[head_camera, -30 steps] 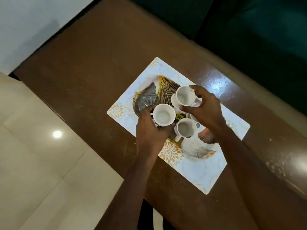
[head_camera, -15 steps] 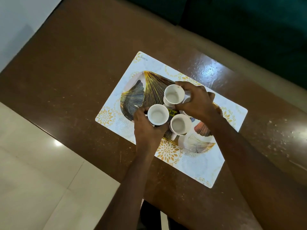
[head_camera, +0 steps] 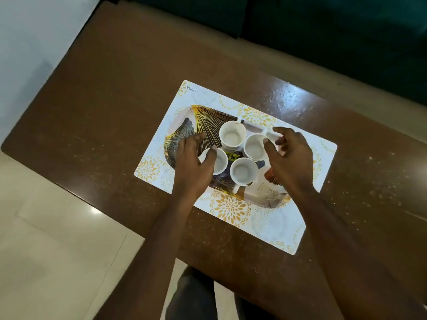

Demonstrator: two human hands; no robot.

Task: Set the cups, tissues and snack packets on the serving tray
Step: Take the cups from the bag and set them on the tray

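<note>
Several white empty cups stand upright on the oval serving tray (head_camera: 182, 125) with its gold and grey fan pattern. They are the far cup (head_camera: 231, 136), the right cup (head_camera: 254, 147), the near cup (head_camera: 243, 171) and the left cup (head_camera: 219, 161). My left hand (head_camera: 193, 165) hovers over the left cup with fingers spread, holding nothing. My right hand (head_camera: 288, 155) is open just right of the right cup, fingertips near its rim. No tissues or snack packets are in view.
The tray rests on a white placemat (head_camera: 272, 225) with gold flowers, on a brown table (head_camera: 104, 100). A yellow price sticker (head_camera: 231, 156) shows between the cups. A dark green sofa (head_camera: 335, 31) stands beyond the table, pale floor tiles (head_camera: 46, 250) at the left.
Both hands have let go of the cups they gripped and opened. All cups now stand on the tray. The camera has shifted, so the tray appears further right.
</note>
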